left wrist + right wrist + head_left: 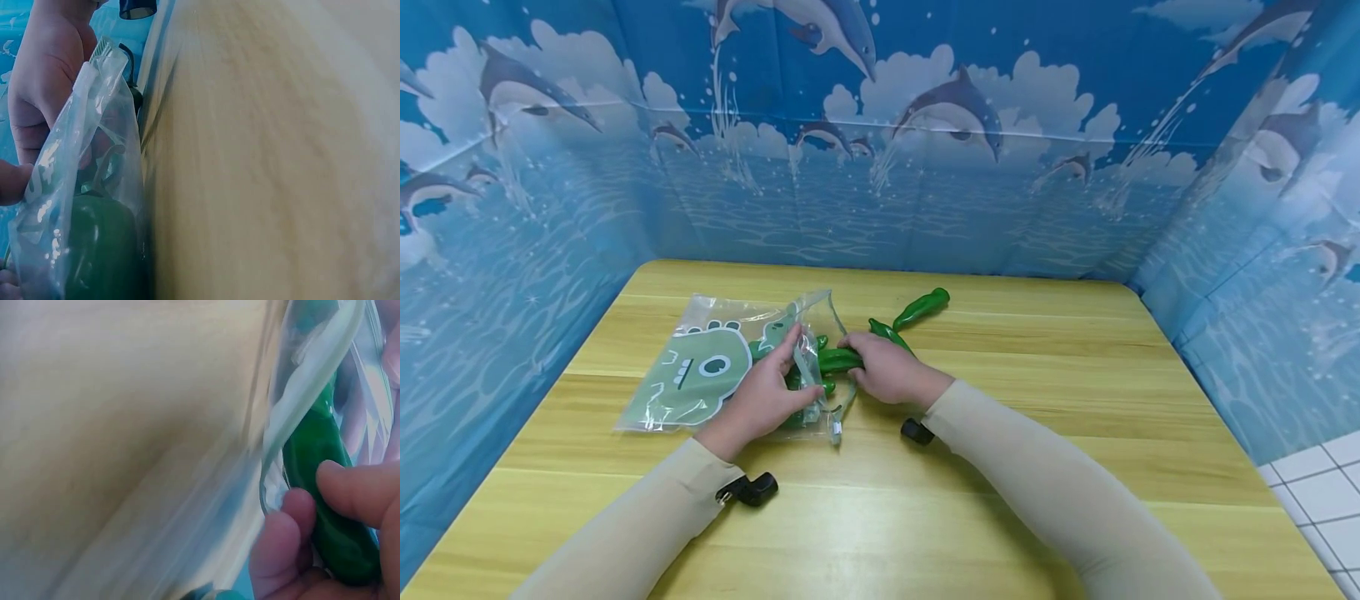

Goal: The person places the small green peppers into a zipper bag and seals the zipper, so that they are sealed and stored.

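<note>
A clear zip bag (658,404) with a green cartoon monster print lies on the table, its mouth toward the right. My left hand (763,396) holds the bag near its mouth, thumb and fingers spread apart. At that opening my right hand (891,371) pinches a green pepper (315,450) between thumb and fingers, the pepper's far end inside the bag. Another green pepper (103,244) shows through the plastic in the left wrist view. Just beyond the right hand lies a green pepper (887,333), partly hidden by it.
Farther back, one more green pepper (921,307) lies on the wooden table (1037,350). A zip slider (837,427) hangs at the bag's near corner. Dolphin-print curtains (880,217) stand along the back and sides. Each wrist carries a small black camera (758,489).
</note>
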`<state>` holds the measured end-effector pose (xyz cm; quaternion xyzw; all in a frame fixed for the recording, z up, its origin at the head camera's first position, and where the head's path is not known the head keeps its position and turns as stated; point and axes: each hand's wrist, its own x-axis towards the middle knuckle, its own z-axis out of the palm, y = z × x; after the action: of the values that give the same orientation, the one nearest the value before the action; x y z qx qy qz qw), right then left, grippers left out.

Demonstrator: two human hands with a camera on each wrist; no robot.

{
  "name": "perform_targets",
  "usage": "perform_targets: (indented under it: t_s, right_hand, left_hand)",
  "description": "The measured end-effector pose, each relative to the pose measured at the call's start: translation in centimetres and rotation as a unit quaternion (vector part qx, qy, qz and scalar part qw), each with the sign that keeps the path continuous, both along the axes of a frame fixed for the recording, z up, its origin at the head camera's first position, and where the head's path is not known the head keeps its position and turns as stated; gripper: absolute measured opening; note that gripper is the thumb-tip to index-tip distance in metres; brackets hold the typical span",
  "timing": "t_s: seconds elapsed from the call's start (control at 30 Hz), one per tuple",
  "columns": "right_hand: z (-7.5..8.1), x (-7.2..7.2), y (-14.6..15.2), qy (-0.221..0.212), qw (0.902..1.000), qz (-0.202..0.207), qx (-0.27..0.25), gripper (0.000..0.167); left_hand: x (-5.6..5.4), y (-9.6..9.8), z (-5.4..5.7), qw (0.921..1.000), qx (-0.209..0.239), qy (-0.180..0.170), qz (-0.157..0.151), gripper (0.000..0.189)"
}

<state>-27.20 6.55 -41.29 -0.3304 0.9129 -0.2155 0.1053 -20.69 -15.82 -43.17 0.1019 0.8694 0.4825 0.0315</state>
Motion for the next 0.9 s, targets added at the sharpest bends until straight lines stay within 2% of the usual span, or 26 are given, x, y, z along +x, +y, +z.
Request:
perform_targets:
  t_s: [0.3, 0.53, 0.7, 0.9]
  right_hand:
    - [0.0, 0.28, 0.09, -0.005, 1.0, -0.007, 0.005, 0.056]
    - [-0.17, 0.28, 0.3, 0.015, 0.9993, -0.035, 0.0, 0.046]
    - [-0.35, 0.26, 0.1, 0.006, 0.9989, -0.047, -0.006, 0.048]
    - [-0.27, 0.3, -0.07, 0.005, 0.9996, -0.019, 0.02, 0.051]
  left_hand:
    - [-0.07, 0.01, -0.17, 1.0, -0.004, 0.007, -0.001, 0.109]
    - [-0.01, 0.05, 0.04, 1.0, -0.004, 0.005, -0.002, 0.109]
    - [0.03, 0.05, 0.1, 1.0, -0.006, 0.007, -0.004, 0.108]
    - [0.06, 0.04, 0.11, 0.9998, -0.009, 0.014, -0.007, 0.107]
